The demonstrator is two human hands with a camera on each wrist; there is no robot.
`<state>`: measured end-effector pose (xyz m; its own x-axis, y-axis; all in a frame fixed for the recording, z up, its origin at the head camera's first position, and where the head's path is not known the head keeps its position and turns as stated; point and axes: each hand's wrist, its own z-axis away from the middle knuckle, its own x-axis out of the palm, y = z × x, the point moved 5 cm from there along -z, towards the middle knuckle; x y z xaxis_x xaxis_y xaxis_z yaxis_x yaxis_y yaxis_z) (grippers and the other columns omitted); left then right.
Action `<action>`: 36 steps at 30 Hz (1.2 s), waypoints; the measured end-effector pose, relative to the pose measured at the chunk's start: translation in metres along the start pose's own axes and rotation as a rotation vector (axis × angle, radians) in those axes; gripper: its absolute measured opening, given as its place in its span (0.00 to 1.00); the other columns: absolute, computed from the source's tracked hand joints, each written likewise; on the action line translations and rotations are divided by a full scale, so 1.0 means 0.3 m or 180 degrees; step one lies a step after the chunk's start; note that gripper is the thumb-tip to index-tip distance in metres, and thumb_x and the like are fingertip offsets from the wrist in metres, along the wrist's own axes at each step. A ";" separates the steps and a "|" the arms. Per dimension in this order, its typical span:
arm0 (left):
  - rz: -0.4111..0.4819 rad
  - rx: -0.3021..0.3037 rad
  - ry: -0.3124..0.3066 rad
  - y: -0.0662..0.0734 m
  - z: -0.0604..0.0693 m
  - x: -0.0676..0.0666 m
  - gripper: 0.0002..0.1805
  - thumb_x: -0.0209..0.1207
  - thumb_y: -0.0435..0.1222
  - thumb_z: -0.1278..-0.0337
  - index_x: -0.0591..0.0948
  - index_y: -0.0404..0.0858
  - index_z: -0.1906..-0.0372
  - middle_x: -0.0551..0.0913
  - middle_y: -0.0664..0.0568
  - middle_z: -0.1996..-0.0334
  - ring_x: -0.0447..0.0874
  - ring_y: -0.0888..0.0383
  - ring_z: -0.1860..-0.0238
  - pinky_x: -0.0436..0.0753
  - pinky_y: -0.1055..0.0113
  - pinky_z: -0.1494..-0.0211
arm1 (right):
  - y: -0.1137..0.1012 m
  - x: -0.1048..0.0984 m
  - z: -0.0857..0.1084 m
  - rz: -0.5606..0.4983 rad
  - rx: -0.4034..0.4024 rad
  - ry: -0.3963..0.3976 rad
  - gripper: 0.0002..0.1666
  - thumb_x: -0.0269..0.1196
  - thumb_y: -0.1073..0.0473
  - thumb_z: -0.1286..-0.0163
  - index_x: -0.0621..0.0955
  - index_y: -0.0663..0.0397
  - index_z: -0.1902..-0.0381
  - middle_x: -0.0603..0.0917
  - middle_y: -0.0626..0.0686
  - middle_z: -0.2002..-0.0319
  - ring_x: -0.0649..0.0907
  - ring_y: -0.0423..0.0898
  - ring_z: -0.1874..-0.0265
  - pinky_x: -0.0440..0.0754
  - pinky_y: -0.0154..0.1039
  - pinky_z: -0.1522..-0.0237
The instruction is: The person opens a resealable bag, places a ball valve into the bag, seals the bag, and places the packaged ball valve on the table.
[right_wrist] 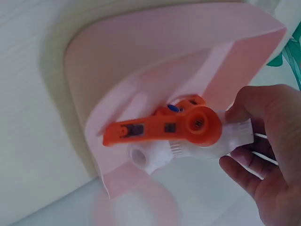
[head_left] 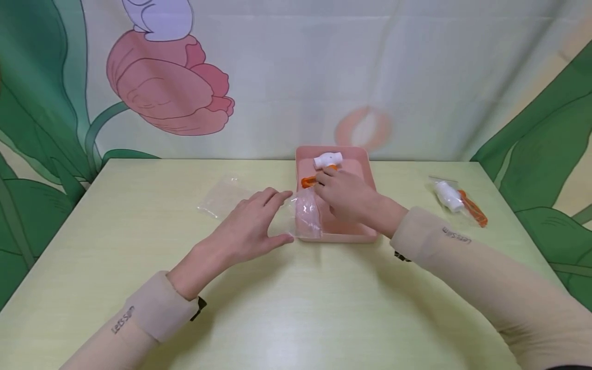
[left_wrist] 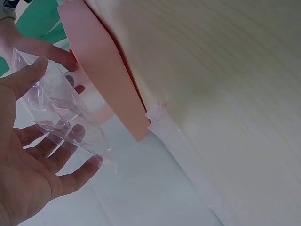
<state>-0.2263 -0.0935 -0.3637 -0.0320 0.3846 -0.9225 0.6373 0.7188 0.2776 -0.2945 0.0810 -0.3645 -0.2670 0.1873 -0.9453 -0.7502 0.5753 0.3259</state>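
Observation:
My left hand (head_left: 247, 223), thumb and fingers spread, holds a clear plastic bag (left_wrist: 61, 99). In the left wrist view the thumb overlaps its edge and the fingers show through the film. Over the pink tray (head_left: 339, 238), my right hand (head_left: 347, 195) pinches an orange handle (right_wrist: 155, 131) with a round hub. A white valve (head_left: 328, 160) is just beyond the fingertips in the head view. The right wrist view shows it behind the handle, close against the fingers; I cannot tell whether they grip it too. Another orange piece (right_wrist: 193, 101) is partly hidden behind the handle.
Another clear bag (head_left: 224, 196) lies flat left of the tray. On the table's right side lies a clear bag (head_left: 455, 216) containing a white valve (head_left: 448, 196) and an orange handle (head_left: 474, 209). A printed curtain (head_left: 287, 77) hangs behind the table (head_left: 287, 318).

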 end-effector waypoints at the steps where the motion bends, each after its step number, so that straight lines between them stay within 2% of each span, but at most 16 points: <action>1: -0.0005 -0.0010 -0.0003 -0.001 0.000 0.000 0.45 0.75 0.47 0.46 0.69 0.33 0.27 0.78 0.44 0.44 0.79 0.47 0.46 0.80 0.46 0.45 | 0.006 -0.009 0.005 0.0005 0.0002 0.0032 0.17 0.67 0.67 0.34 0.83 0.65 0.47 0.82 0.59 0.45 0.77 0.56 0.42 0.77 0.46 0.39; 5: -0.0005 -0.0025 -0.0023 -0.003 -0.003 0.002 0.45 0.75 0.47 0.46 0.69 0.34 0.27 0.77 0.45 0.44 0.79 0.47 0.45 0.80 0.47 0.46 | 0.029 -0.039 0.026 0.0085 0.0079 0.0158 0.13 0.66 0.66 0.31 0.84 0.66 0.51 0.83 0.60 0.52 0.79 0.57 0.50 0.76 0.46 0.42; 9: 0.0002 -0.0034 -0.0043 -0.004 -0.006 0.004 0.46 0.76 0.47 0.46 0.69 0.34 0.27 0.77 0.45 0.43 0.79 0.48 0.45 0.80 0.47 0.45 | 0.049 -0.066 0.047 0.0132 0.0204 0.0237 0.09 0.66 0.68 0.33 0.85 0.66 0.56 0.83 0.60 0.58 0.80 0.56 0.56 0.77 0.46 0.49; 15: 0.0003 -0.0063 -0.0065 -0.005 -0.012 0.005 0.46 0.76 0.47 0.46 0.68 0.33 0.27 0.77 0.45 0.44 0.79 0.48 0.45 0.80 0.48 0.45 | 0.082 -0.098 0.081 -0.0185 0.0621 0.0003 0.12 0.63 0.75 0.36 0.84 0.68 0.55 0.80 0.62 0.54 0.77 0.58 0.51 0.84 0.40 0.68; 19: -0.0015 -0.0084 -0.0082 -0.006 -0.016 0.004 0.46 0.75 0.47 0.46 0.68 0.33 0.27 0.77 0.45 0.44 0.79 0.48 0.45 0.81 0.48 0.45 | 0.116 -0.116 0.095 -0.0511 0.0916 -0.0127 0.12 0.66 0.75 0.38 0.84 0.67 0.55 0.80 0.61 0.50 0.77 0.58 0.46 0.85 0.42 0.65; 23: -0.0035 -0.0108 -0.0101 -0.008 -0.017 0.004 0.46 0.75 0.47 0.45 0.68 0.33 0.27 0.77 0.45 0.44 0.79 0.48 0.44 0.81 0.48 0.45 | 0.144 -0.129 0.114 -0.0821 0.1100 -0.0126 0.11 0.64 0.76 0.39 0.85 0.64 0.59 0.81 0.59 0.55 0.80 0.56 0.54 0.84 0.42 0.62; 25: -0.0042 -0.0121 -0.0109 -0.010 -0.017 0.004 0.46 0.75 0.48 0.45 0.68 0.33 0.27 0.77 0.45 0.44 0.79 0.48 0.44 0.80 0.48 0.45 | 0.155 -0.136 0.131 -0.0994 0.1162 -0.0031 0.12 0.62 0.76 0.39 0.86 0.64 0.60 0.81 0.57 0.59 0.80 0.54 0.59 0.82 0.42 0.64; 28: -0.0042 -0.0127 -0.0107 -0.012 -0.016 0.003 0.46 0.75 0.48 0.45 0.68 0.33 0.27 0.77 0.45 0.44 0.79 0.48 0.45 0.80 0.48 0.45 | 0.170 -0.147 0.155 -0.1225 0.1209 0.0187 0.13 0.62 0.75 0.36 0.86 0.64 0.56 0.82 0.56 0.60 0.79 0.54 0.59 0.82 0.43 0.60; 32: -0.0042 -0.0151 -0.0111 -0.019 -0.014 0.002 0.46 0.75 0.48 0.45 0.68 0.33 0.26 0.77 0.45 0.44 0.79 0.48 0.45 0.80 0.48 0.45 | 0.185 -0.171 0.187 -0.1412 0.1147 0.0567 0.12 0.64 0.74 0.36 0.87 0.65 0.55 0.84 0.58 0.59 0.80 0.55 0.60 0.83 0.47 0.56; 36: -0.0041 -0.0185 -0.0101 -0.029 -0.015 0.005 0.46 0.75 0.48 0.45 0.68 0.33 0.26 0.77 0.45 0.44 0.79 0.48 0.45 0.80 0.47 0.44 | 0.191 -0.200 0.217 -0.1537 0.1030 0.0906 0.11 0.66 0.73 0.37 0.87 0.66 0.57 0.85 0.58 0.60 0.81 0.54 0.63 0.83 0.48 0.58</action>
<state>-0.2355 -0.0966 -0.3664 -0.0147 0.3572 -0.9339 0.5912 0.7564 0.2800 -0.2821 0.1544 -0.2900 -0.1284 -0.3454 -0.9296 -0.6176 0.7613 -0.1976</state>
